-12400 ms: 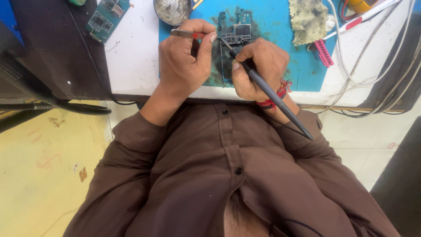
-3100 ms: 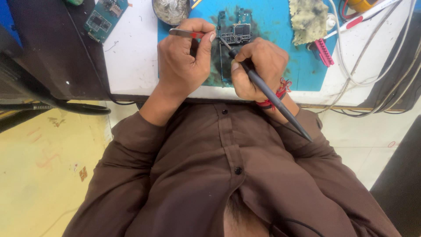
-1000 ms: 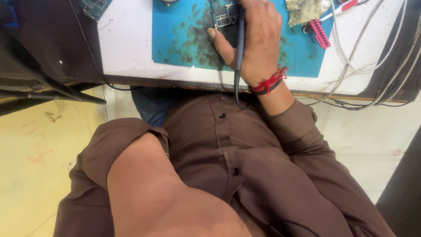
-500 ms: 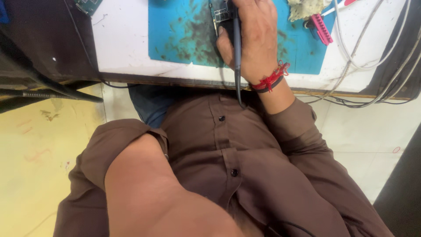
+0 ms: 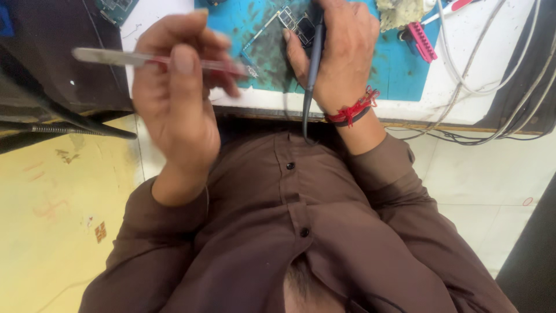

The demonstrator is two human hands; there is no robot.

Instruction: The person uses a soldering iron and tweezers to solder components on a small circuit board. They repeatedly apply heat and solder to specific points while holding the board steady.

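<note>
My left hand (image 5: 176, 101) is raised in front of the bench edge and pinches metal tweezers (image 5: 133, 58) that lie roughly level, tips pointing right toward the blue mat (image 5: 399, 64). My right hand (image 5: 339, 55) rests on that mat and grips a dark pen-shaped tool (image 5: 313, 64) whose cord hangs down over my shirt. A small circuit board (image 5: 295, 22) lies on the mat just under the right hand's fingers; the tool's tip is hidden by the hand.
A pink comb-like tool (image 5: 421, 40) and a dirty sponge (image 5: 402, 11) lie at the mat's right. White and grey cables (image 5: 492, 87) trail over the white bench (image 5: 457, 104). Another circuit board (image 5: 116, 7) sits top left. A dark flexible arm (image 5: 69, 124) runs at left.
My left hand, out of sight half a second ago with only the forearm showing, has come up into view holding the tweezers. The right hand stays on the board with its tool.
</note>
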